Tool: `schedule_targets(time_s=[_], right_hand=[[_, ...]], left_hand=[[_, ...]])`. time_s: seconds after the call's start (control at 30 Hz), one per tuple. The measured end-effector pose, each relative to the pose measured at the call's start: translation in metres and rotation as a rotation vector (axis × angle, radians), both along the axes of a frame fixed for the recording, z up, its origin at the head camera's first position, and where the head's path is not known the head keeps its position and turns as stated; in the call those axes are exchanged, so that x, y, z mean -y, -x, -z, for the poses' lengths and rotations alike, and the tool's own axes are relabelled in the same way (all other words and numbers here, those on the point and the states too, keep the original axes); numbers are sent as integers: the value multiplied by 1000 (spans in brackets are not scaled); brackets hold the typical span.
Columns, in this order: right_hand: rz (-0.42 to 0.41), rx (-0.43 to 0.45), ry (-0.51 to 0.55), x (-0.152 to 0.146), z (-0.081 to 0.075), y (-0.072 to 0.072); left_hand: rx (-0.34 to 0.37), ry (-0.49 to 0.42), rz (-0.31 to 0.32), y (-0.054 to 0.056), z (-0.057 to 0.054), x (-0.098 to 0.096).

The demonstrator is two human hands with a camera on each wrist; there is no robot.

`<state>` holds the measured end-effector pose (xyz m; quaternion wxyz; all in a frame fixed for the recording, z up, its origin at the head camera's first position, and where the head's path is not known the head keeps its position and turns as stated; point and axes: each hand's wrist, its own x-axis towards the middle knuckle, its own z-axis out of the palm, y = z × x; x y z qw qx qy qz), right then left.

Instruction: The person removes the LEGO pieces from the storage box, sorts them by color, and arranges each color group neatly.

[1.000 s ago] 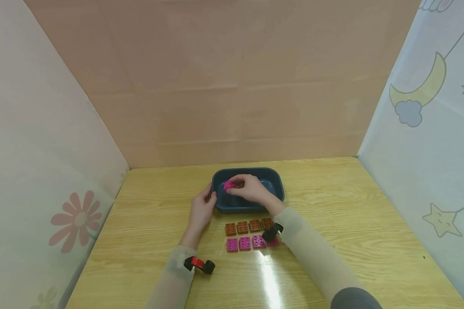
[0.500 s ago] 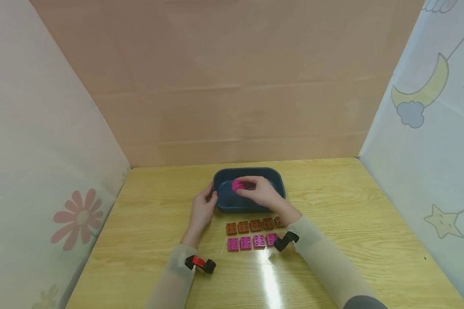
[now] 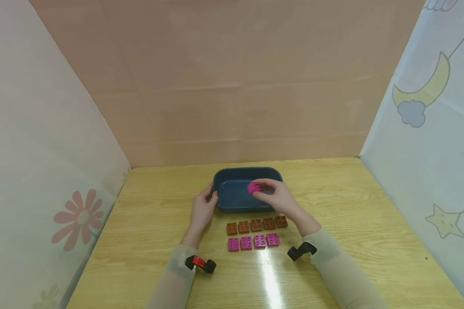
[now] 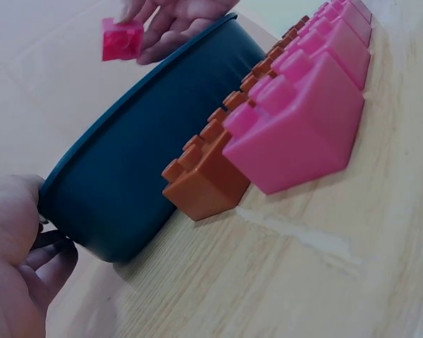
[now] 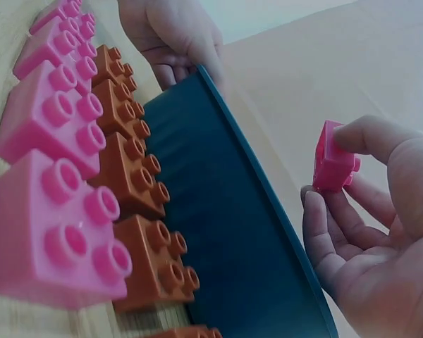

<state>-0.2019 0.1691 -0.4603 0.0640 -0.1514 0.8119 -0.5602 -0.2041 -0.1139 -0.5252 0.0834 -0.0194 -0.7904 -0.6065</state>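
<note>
A dark blue plastic basin [image 3: 232, 202] stands on the table, its inside partly hidden by my right hand. My left hand [image 3: 203, 209] grips the basin's left end; in the left wrist view the thumb lies at the rim and curled fingers are against the outer wall. Above the basin's right half, my right hand [image 3: 280, 197] pinches a pink toy building brick [image 3: 253, 188] between thumb and fingers. The right wrist view shows this pink brick [image 5: 333, 158] tilted, clear of the rim.
In front of the basin runs a row of several brown bricks [image 3: 256, 225]. Nearer me lies a row of several pink bricks [image 3: 259, 241], studs up. A paper backdrop [image 3: 239, 86] closes off the table's [image 3: 158, 206] far side, with patterned side panels left and right.
My right hand has moved right over the basin with the pink brick, and its forearm has uncovered the right ends of both brick rows. The left hand holds its place on the basin.
</note>
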Motion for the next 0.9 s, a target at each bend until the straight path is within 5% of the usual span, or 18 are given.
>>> schedule_targets(time_s=[0.6,0.9], right_hand=[[15,38,44,-43,-2,-25],[-162,-55,36,-68,7,-39]], left_hand=[[-4,0,8,0,-1,0],[3,6,-4,-1,-2,1]])
